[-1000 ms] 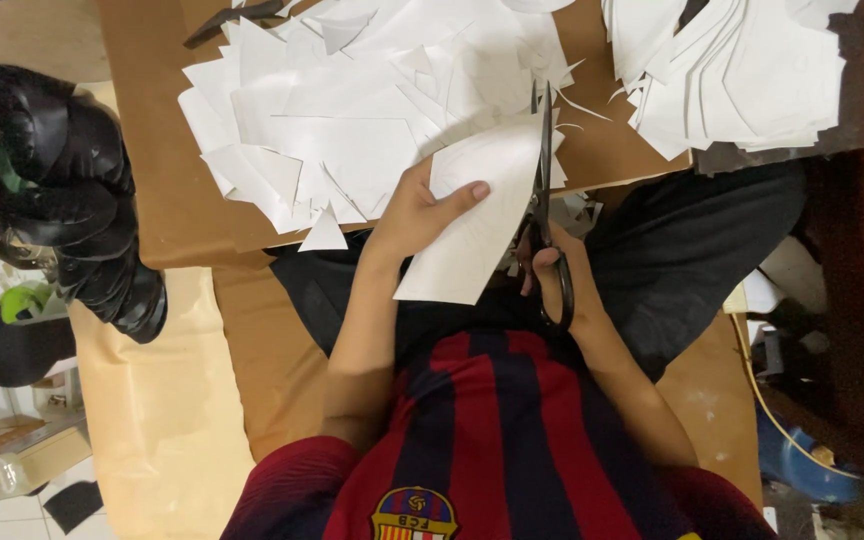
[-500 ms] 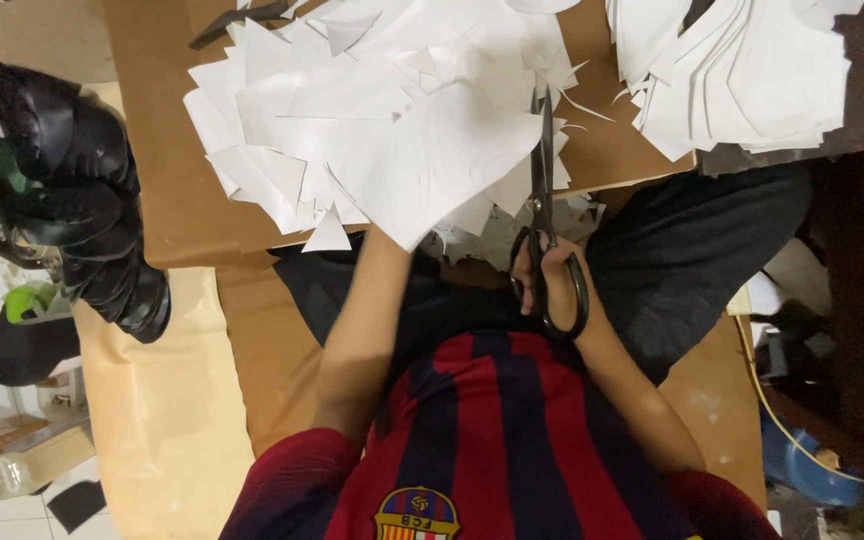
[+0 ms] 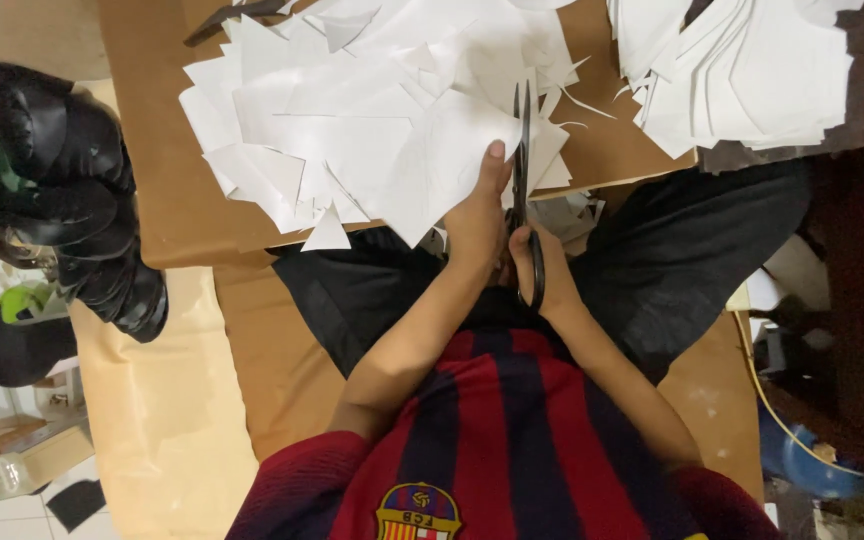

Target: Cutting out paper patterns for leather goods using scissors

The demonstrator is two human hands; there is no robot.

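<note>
At the far left a stack of black moulded shoe soles (image 3: 72,190) lay on its side beside the brown cardboard board (image 3: 162,200); below it a sheet of tan paper (image 3: 162,420) covered the floor, and a small green object (image 3: 22,300) showed just under the soles; on the board sat a wide heap of white paper cut-outs (image 3: 352,130), triangles and odd angled shapes overlapping one another, some hanging past the near edge of the board; the person's left hand (image 3: 477,215) reached up from the lap with its thumb pressed flat on top of one white sheet (image 3: 432,170), the fingers tucked beneath it, so the sheet was pinched at its right edge; just beside that hand, touching it at the wrist, the right hand (image 3: 537,270) was closed through the loops of a pair of dark scissors (image 3: 522,170); the blades pointed away from the body and lay nearly together along the sheet's right edge, with thin paper slivers curling off beside them; the held sheet stood between the heap and the scissors, over the board's near edge; further right a second pile of white pieces (image 3: 742,70) rested on the board, well apart from both hands; a yellow cable (image 3: 762,390) ran down at the far right.
</note>
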